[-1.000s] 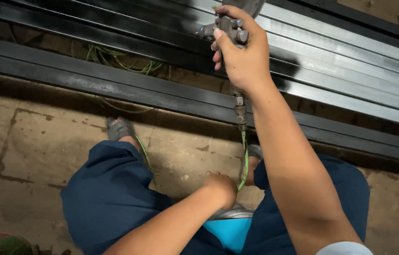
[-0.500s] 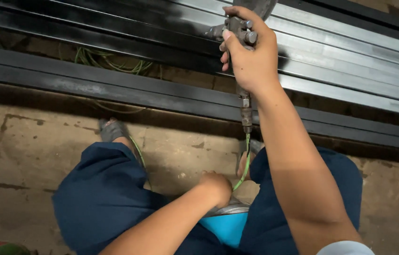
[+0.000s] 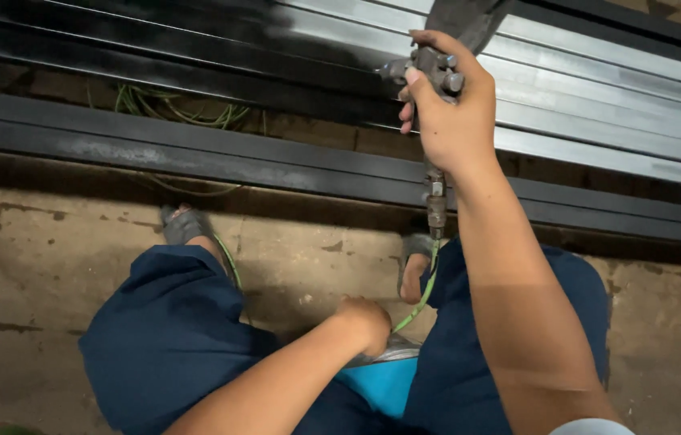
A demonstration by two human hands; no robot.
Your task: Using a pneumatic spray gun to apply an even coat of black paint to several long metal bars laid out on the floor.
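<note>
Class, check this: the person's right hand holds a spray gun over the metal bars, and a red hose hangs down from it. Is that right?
Not quite. The head view shows the right hand holding the spray gun over the metal bars, but the hose is green, not red.

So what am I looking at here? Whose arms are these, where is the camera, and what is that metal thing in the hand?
The camera sits on a person's head and looks down, so the arms and the knees in dark blue trousers are that person's own. There is no machine: two bare hands do the work. The right hand has its grip closed around a metal spray gun, held over long metal bars that lie across the concrete floor. The bars on the left are black, those on the right bare silver. A green hose runs from the gun's base down to the left hand, which is closed by the lap, above a blue container. Whether it grips the hose I cannot tell.
</note>
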